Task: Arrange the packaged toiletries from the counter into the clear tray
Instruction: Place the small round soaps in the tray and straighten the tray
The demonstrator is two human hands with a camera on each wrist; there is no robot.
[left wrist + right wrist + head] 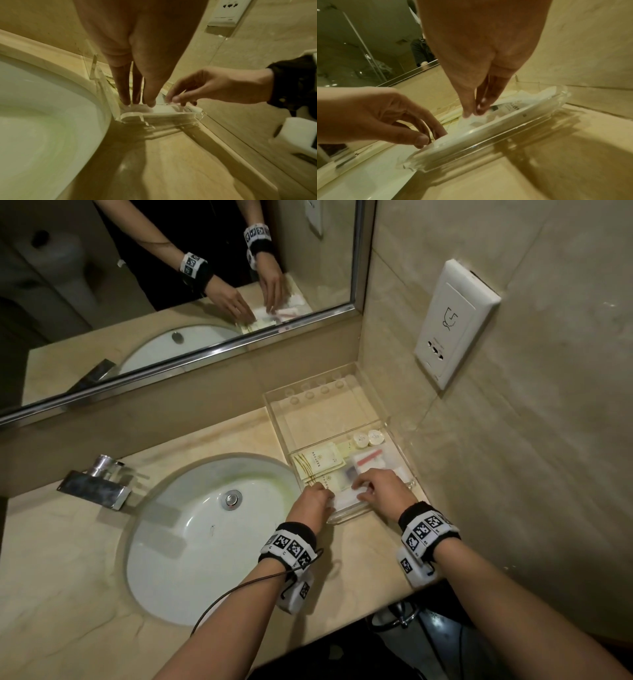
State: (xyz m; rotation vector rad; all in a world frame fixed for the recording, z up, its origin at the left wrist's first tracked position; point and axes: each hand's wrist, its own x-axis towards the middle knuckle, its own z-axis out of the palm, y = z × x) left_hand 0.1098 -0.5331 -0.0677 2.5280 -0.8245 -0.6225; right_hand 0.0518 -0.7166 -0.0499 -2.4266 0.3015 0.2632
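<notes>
The clear tray stands in the counter's corner to the right of the sink. Its near compartment holds cream packets, a packet with a red strip and two round white caps. A long white packet lies along the tray's front wall. My left hand pinches the packet's left end between thumb and fingers. My right hand pinches the same packet further right, fingers pointing down. The tray's far compartment shows only its bare floor.
The white sink with its chrome faucet lies just left of the tray. A mirror runs behind the counter, and a white wall socket sits on the tiled wall to the right. The counter's front edge is close below my wrists.
</notes>
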